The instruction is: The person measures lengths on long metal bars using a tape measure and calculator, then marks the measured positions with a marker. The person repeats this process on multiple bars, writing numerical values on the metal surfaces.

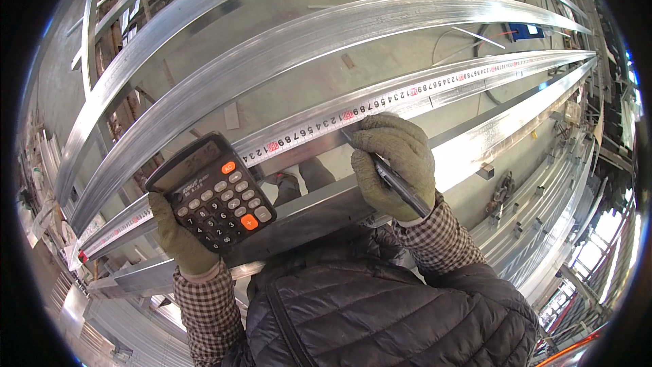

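My gloved left hand [182,236] is closed on the left edge of a black calculator [217,194] with grey, black and orange keys. The calculator is tilted over a metal bar and covers part of a tape measure [380,103] stretched along it. In my gloved right hand [395,163] is a black marker pen [401,185], its tip pointing up and left toward the edge of the measured metal bar [305,152]. Whether the tip touches the metal I cannot tell. The fingers of the right glove wrap round the pen.
Long shiny metal bars [305,24] run side by side across the view, with gaps showing the floor. A nearer bar [319,209] lies close to my body. At the far right on the floor is a blue object [526,32] near cables. Several more metal profiles [543,211] lie at right.
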`<state>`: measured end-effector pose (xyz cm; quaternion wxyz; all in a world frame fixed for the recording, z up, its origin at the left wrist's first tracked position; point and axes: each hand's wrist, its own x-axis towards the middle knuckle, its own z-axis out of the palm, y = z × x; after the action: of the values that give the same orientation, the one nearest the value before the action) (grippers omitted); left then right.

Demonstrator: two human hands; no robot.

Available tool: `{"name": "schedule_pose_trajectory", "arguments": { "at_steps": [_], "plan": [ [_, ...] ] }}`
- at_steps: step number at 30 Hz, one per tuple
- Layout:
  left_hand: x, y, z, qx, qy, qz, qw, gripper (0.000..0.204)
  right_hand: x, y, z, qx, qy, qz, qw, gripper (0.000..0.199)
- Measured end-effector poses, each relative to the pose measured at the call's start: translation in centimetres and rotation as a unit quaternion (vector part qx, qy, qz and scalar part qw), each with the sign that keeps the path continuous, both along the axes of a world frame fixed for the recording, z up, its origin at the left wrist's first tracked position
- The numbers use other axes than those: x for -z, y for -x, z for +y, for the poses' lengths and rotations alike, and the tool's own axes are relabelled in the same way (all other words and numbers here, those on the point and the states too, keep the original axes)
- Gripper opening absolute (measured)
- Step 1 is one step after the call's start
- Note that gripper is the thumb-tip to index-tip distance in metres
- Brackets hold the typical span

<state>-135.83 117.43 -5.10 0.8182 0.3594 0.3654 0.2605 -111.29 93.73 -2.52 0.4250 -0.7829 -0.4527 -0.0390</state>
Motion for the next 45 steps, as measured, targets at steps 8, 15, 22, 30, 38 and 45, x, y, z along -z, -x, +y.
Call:
{"name": "schedule_pose_trajectory", "arguments": {
  "at_steps": [8, 15, 22, 30, 38, 45],
  "plan": [
    [-0.2, -0.4, 0.1, 0.018, -0.015, -0.004, 1.0, 0.064, 1.2, 0.6, -1.0, -0.013, -0.035, 0.105, 0.994, 0.02],
    [-1.5, -1.5, -1.1, -0.03, -0.008, 0.052, 0.998, 0.06, 0.4, 2.2, -2.3, 0.038, -0.088, 0.097, 0.991, 0.018],
    [-2.3, -1.2, -1.1, -0.038, 0.122, 0.001, 0.992, 0.061, -1.8, 8.0, 0.6, -0.089, -0.064, 0.066, 0.992, 0.033],
    [-4.2, 1.5, 0.0, -0.028, 0.144, -0.063, 0.987, 0.063, -3.4, 12.7, 4.6, -0.183, 0.023, -0.037, 0.982, 0.032],
    [-4.5, 2.4, 0.1, -0.053, 0.096, 0.002, 0.994, 0.061, -4.2, 12.9, 5.0, -0.18, -0.031, 0.095, 0.979, 0.035],
    [-2.6, 3.7, 2.3, -0.046, 0.085, -0.036, 0.995, 0.058, -3.7, 12.2, 4.6, -0.159, -0.029, 0.04, 0.986, 0.034]
  ]
}}
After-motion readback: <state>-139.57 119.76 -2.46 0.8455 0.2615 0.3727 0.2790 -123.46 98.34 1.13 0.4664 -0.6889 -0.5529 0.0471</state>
